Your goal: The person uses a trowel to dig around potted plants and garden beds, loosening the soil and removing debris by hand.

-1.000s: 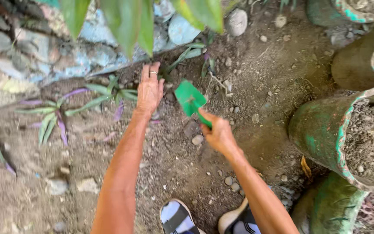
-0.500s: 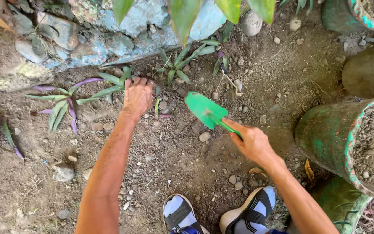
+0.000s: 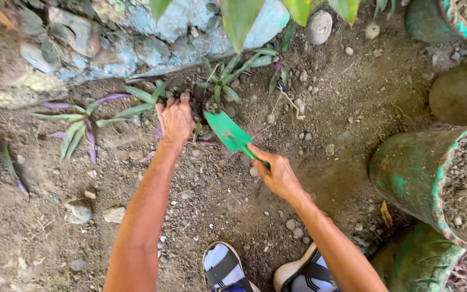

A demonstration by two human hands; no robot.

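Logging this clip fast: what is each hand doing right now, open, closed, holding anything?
Left hand: open, fingers spread, pressed on the soil at the small plant.
Right hand: closed around the green trowel.

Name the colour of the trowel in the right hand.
Bright green trowel, right hand, clearest in the head view.

Left hand (image 3: 175, 120): flat on soil, fingers (image 3: 169, 101) at the base of a small green plant (image 3: 224, 81).
Right hand (image 3: 278, 174): closed round a green trowel (image 3: 229, 132), blade tip seemingly touching the soil.
Right edge: green-stained pots (image 3: 406, 173).
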